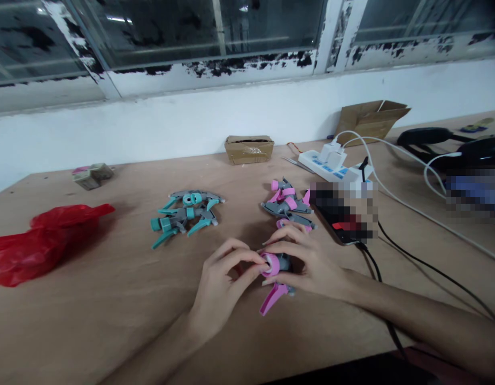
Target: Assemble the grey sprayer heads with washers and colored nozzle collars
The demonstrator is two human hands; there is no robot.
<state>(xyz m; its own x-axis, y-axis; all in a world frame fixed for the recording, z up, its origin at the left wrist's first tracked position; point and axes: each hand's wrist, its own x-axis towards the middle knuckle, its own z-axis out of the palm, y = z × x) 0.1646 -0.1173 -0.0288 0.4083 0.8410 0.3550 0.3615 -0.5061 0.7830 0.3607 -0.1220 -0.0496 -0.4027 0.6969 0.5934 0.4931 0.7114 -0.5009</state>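
My right hand (311, 262) is wrapped round a grey and pink trigger sprayer head (274, 263), its pink collar turned toward the left. Its pink trigger lever (273, 299) sticks out below the fingers. At the collar's open end, the thumb and forefinger of my left hand (225, 286) are pinched together; whatever lies between those tips is too small to make out. Just behind my hands lies a group of grey and pink trigger sprayer heads (289, 206). Farther left are several grey and teal trigger sprayer heads (187, 214).
A red plastic bag (51, 240) lies at left, with small blocks (93, 176) behind it. A small cardboard box (249, 149) and an open carton (368, 120) stand by the wall. A power strip (323, 166), phone (335, 214) and cables (416, 262) occupy the right.
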